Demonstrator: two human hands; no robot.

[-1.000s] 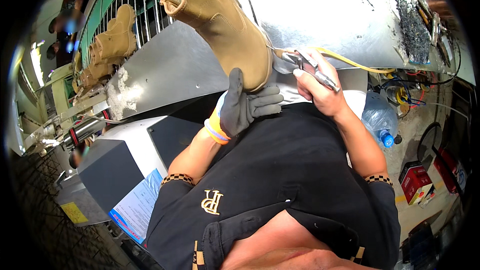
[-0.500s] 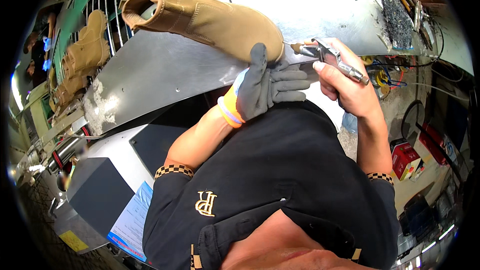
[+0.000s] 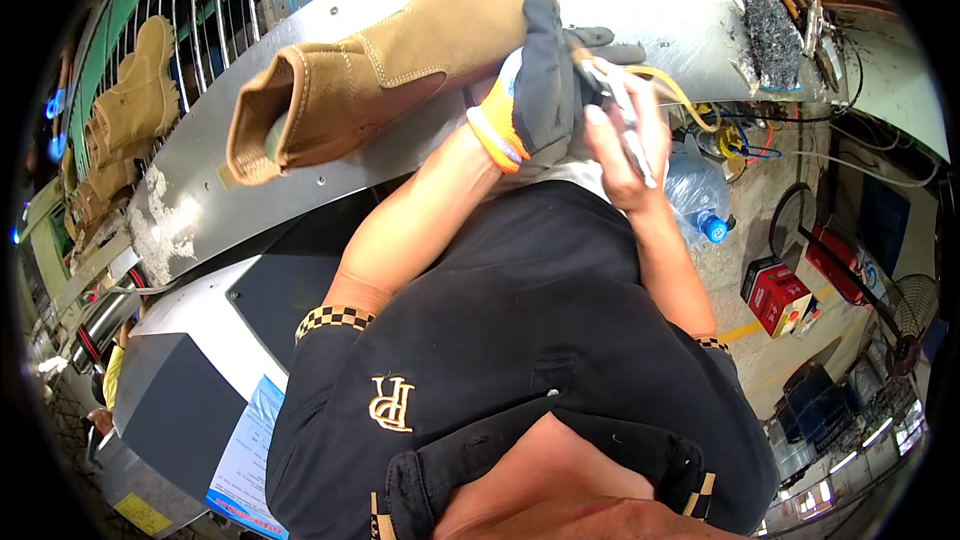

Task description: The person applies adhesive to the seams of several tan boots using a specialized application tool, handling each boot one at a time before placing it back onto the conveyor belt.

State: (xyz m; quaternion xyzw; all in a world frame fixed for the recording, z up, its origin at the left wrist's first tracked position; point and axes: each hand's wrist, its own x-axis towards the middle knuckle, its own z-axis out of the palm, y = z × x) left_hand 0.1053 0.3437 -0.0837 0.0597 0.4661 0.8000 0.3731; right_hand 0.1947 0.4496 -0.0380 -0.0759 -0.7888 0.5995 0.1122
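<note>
Compared with 0.5 seconds ago, the tan boot (image 3: 420,50) has swung round: its toe is now higher in the picture and its opening lower, facing down and left. It lies slantwise over the metal bench (image 3: 640,0); whether it rests on that surface I cannot tell. At the toe is the left hand (image 3: 545,90), in a grey glove with an orange and white cuff, its thumb along the toe's end and its fingers stretched out to the right. Whether it clasps the boot or only touches it, I cannot tell. Just beside it, the bare right hand (image 3: 620,175) is closed around a slim metal hand tool (image 3: 628,120), blurred, its tip near the glove. Behind that hand shows a yellow hose (image 3: 690,100).

Farther out, more tan boots (image 3: 140,90) stand at left. Loose tools (image 3: 815,30) lie toward the bench's right end. Below are a clear bottle (image 3: 695,190) with a blue cap and 1 red box (image 3: 775,295).
</note>
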